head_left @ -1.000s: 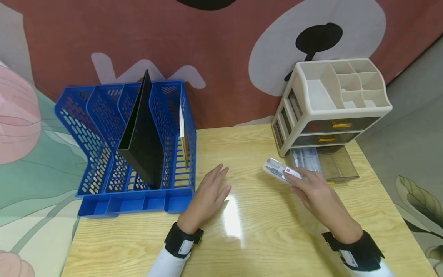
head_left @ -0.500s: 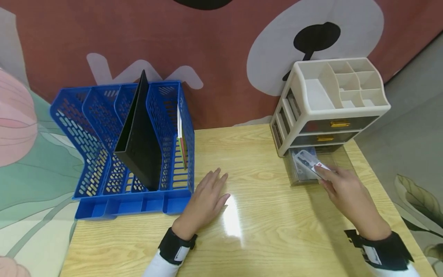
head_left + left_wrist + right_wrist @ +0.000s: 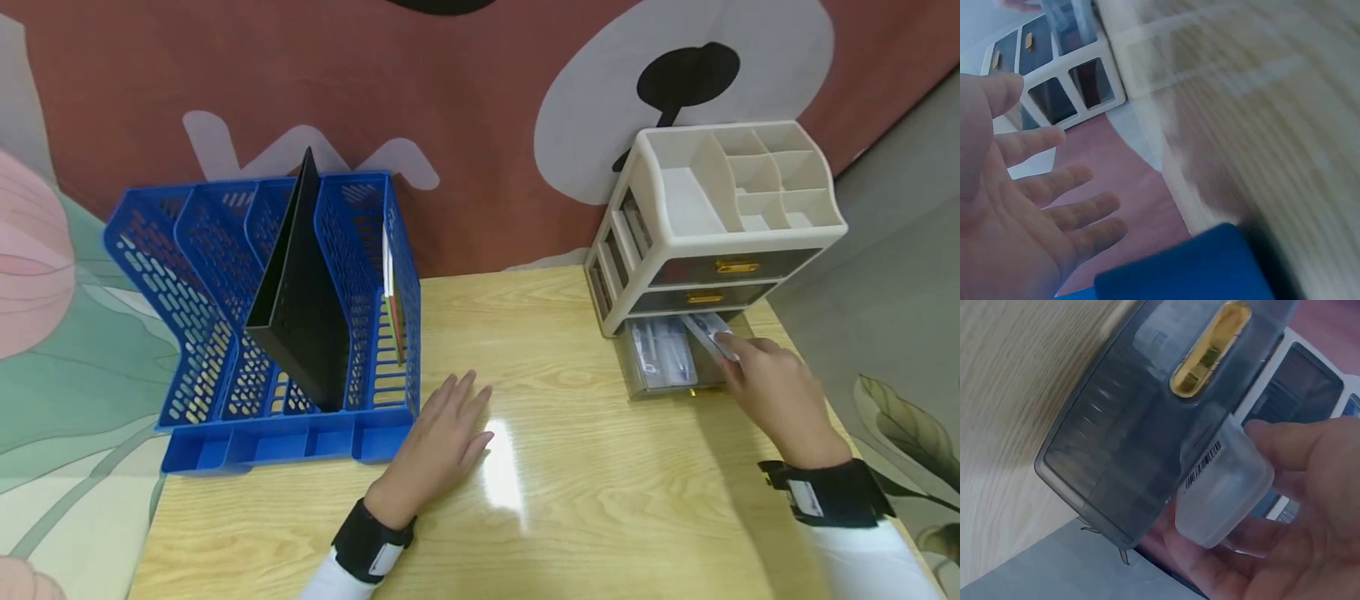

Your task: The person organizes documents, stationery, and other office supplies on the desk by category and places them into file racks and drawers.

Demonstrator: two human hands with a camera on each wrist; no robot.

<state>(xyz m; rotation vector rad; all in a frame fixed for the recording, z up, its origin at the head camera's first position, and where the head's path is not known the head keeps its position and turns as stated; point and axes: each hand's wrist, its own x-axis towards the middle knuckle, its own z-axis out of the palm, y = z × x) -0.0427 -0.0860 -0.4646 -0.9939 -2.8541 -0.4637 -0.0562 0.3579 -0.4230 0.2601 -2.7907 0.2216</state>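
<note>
My right hand (image 3: 780, 396) pinches a small clear plastic case (image 3: 707, 333) between thumb and fingers. The case slants into the pulled-out bottom drawer (image 3: 637, 379) of a white desktop organizer (image 3: 645, 267). In the right wrist view the end of the case (image 3: 1225, 487) shows a barcode, and it overlaps the smoky drawer front with its gold handle (image 3: 1210, 350). Clear packets (image 3: 663, 354) lie in the drawer's left part. My left hand (image 3: 438, 446) is held over the table beside the blue rack, fingers spread and holding nothing; its palm (image 3: 1016, 231) shows in the left wrist view.
A blue file rack (image 3: 277, 429) stands on the left of the wooden table (image 3: 525, 333), with a black folder (image 3: 311, 333) and thin booklets (image 3: 393, 308) in it. Behind hangs a patterned cloth (image 3: 480, 100). The organizer's two upper drawers are closed.
My right hand has carried the case rightward and away from me, from over the table into the bottom drawer's right part. The left hand has barely moved.
</note>
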